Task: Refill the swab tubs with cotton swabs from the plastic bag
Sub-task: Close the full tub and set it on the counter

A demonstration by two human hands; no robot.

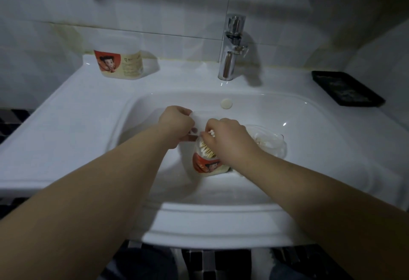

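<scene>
A swab tub (207, 164) with a red cartoon label stands in the white sink basin (309, 147), tilted toward me, with cotton swabs (207, 148) showing at its mouth. My left hand (176, 126) grips the tub's translucent lid flap at its far edge. My right hand (228, 138) pinches a bunch of swabs at the tub's opening. Just right of that hand lies the clear plastic bag (269, 141) with more swabs inside. A second tub (119, 60) with the same label stands closed on the sink's back left ledge.
A chrome faucet (231, 47) rises behind the basin. A black tray (347, 88) sits on the right ledge. White tiled wall behind; dark tiled floor below the sink's front edge.
</scene>
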